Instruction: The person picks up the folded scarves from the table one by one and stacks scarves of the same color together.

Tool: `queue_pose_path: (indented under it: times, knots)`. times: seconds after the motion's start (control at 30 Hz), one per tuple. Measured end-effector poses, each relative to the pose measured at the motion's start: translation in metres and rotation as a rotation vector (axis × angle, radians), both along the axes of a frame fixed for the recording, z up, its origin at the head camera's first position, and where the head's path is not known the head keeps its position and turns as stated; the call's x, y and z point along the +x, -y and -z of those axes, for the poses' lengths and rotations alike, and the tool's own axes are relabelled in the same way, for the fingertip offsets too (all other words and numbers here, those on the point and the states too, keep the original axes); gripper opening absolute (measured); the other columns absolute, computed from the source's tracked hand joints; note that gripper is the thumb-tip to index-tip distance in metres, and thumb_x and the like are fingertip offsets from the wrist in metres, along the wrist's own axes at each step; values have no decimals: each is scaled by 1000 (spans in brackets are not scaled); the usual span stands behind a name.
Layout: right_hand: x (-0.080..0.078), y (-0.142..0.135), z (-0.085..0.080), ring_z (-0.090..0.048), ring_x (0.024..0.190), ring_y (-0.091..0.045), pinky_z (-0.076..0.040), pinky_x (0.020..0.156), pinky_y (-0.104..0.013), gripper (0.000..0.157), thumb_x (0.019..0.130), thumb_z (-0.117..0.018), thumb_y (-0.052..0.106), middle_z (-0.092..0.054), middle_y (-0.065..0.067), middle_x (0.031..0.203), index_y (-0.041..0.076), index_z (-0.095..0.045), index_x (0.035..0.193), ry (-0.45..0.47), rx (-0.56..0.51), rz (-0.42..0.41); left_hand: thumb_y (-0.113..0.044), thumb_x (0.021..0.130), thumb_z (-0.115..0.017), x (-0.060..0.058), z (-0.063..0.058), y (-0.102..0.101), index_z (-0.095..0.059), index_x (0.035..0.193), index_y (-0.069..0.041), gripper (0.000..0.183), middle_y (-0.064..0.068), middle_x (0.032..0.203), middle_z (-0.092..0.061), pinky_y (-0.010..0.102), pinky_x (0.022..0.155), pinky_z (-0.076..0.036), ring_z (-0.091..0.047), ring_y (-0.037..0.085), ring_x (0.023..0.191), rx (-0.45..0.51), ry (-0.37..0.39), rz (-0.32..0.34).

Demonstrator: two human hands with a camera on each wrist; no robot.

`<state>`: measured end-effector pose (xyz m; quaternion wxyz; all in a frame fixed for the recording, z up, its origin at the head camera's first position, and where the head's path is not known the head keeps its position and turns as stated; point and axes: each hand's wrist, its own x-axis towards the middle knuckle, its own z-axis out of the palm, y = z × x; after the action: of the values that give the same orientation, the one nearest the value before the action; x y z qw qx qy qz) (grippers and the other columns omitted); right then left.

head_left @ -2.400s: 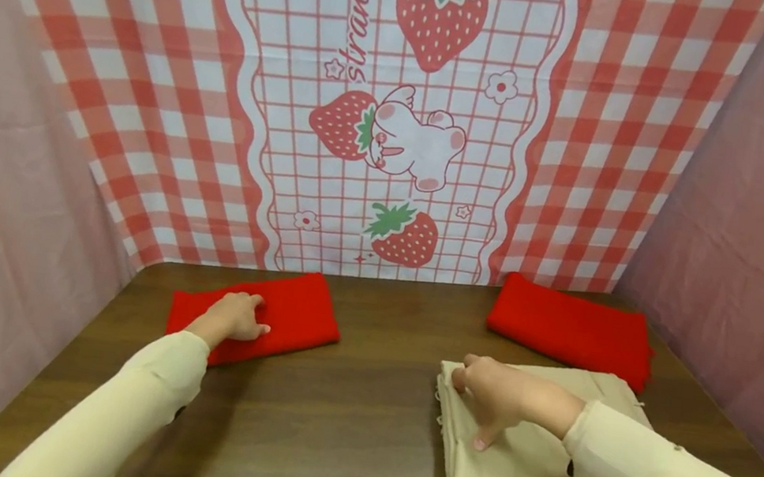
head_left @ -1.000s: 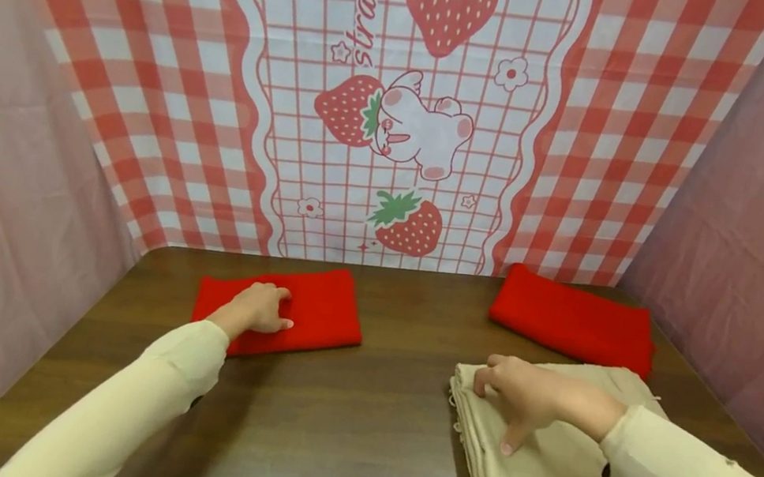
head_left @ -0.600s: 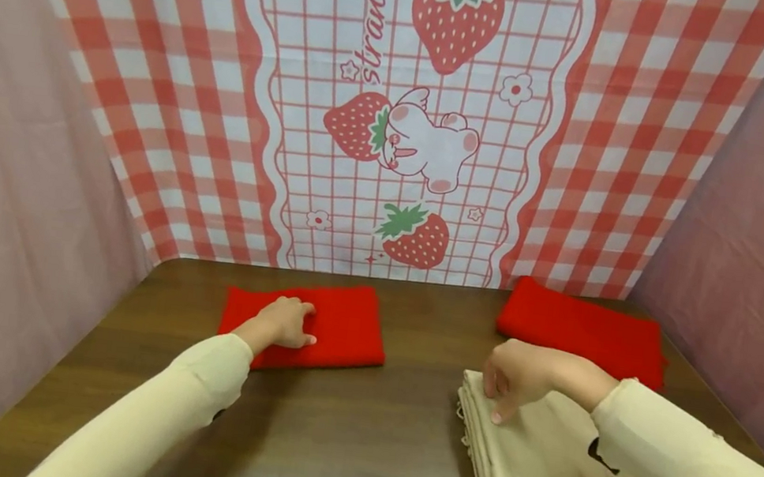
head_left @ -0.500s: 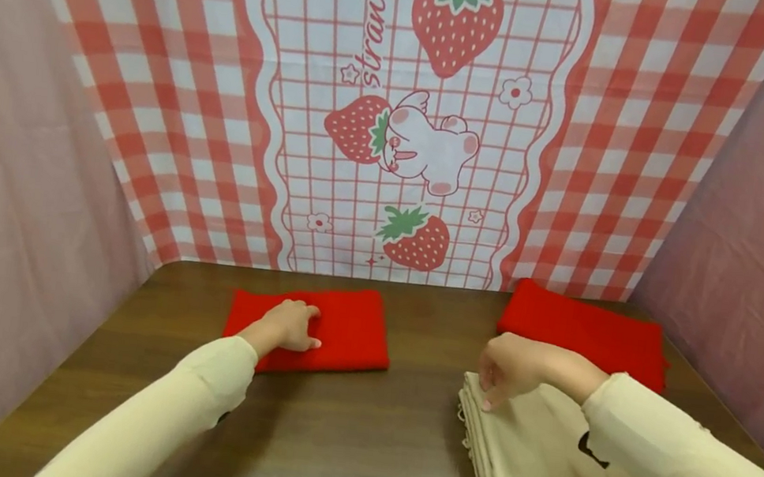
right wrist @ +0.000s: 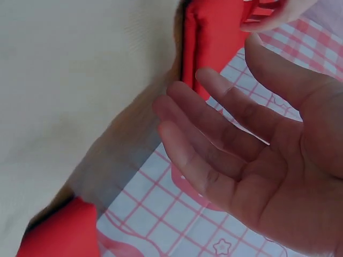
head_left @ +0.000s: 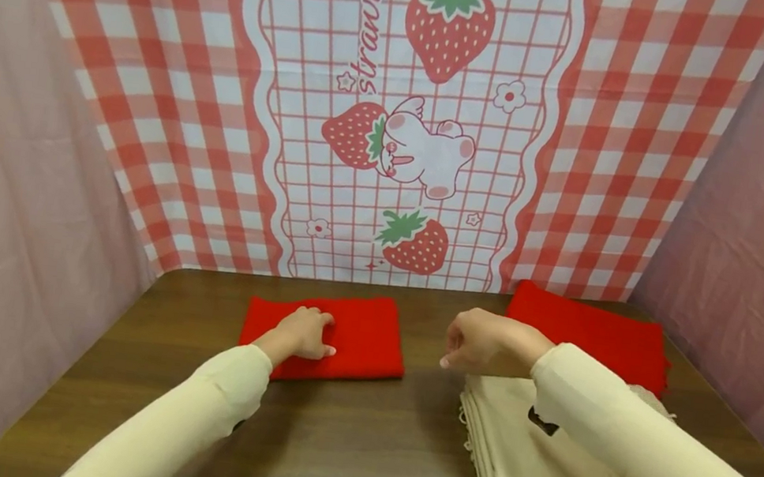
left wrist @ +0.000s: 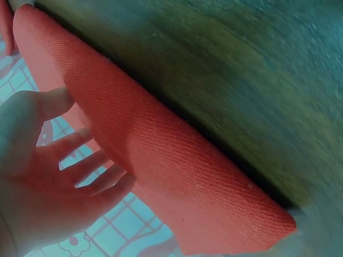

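Note:
A folded red cloth lies on the left half of the brown table. My left hand rests on it, thumb and fingers spread with the fingertips touching the fabric; the left wrist view shows the hand against the ribbed red cloth. My right hand hovers just past the far left corner of a folded beige cloth. In the right wrist view its fingers are loosely bent and hold nothing. The right forearm hides part of the beige cloth.
A second folded red cloth lies at the back right, behind the beige stack. The wooden table meets a strawberry-print checked curtain at its back. Pink curtains hang on both sides.
My left hand and the red cloth under it have slid to the right. The right hand has lifted off the beige cloth and moved left and away from me.

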<state>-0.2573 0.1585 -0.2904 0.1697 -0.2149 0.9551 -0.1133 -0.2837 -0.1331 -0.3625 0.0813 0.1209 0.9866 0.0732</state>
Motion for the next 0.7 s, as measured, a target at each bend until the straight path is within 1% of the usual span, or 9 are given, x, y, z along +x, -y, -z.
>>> queue_pose_path:
  times: [0.03,0.17,0.27,0.37,0.43,0.57,0.6,0.7]
  knots:
    - [-2,2,0,-54,65,-11,-46,58,-26,17,84,-72,29,-62,4,72,15,-66,76,16,-3,19,-31,86,-70,0,0,-1,-50,137,-8,59,17,140,-50,49,107,-42,-45,36,128,1,0,0]
    - [-15,8,1,-56,62,-12,-52,59,-28,20,86,-72,29,-61,0,71,9,-66,84,50,-28,12,-32,86,-69,0,0,-5,-50,137,-8,60,17,140,-49,49,107,-42,-44,36,128,-6,-1,5]
    - [-26,13,2,-57,60,-13,-57,62,-32,26,87,-70,29,-60,-4,71,4,-65,90,111,-85,71,-33,87,-69,0,0,-7,-50,138,-9,60,16,141,-49,48,108,-41,-44,35,129,-14,-1,4]
    - [-35,16,4,-59,64,-13,-58,68,-34,29,88,-69,29,-61,-5,74,1,-63,94,160,-155,154,-33,86,-69,-1,1,-10,-49,138,-9,60,16,140,-50,48,109,-41,-44,35,129,-19,-3,5]
    - [-39,19,5,-60,67,-13,-59,70,-34,32,89,-68,31,-62,-6,76,0,-63,97,180,-187,186,-33,86,-69,-1,2,-11,-49,139,-9,61,16,140,-50,47,109,-41,-44,35,129,-22,-2,5]
    - [-46,23,7,-62,74,-15,-58,77,-36,39,90,-66,34,-64,-8,86,-1,-63,106,192,-232,221,-35,86,-69,-2,2,-13,-49,139,-9,62,16,141,-49,47,108,-42,-44,35,129,-21,-7,5]
    - [-47,24,7,-61,75,-16,-58,76,-35,40,91,-65,36,-64,-9,86,-1,-63,106,185,-234,216,-35,86,-68,-2,2,-13,-48,139,-10,62,15,141,-49,47,108,-43,-44,34,130,-21,-7,5]
    - [-48,27,9,-61,78,-16,-57,76,-33,43,91,-64,37,-63,-10,90,-2,-62,109,168,-267,237,-35,87,-67,-2,1,-16,-49,139,-10,61,15,142,-49,48,107,-43,-44,34,130,-20,-11,10]
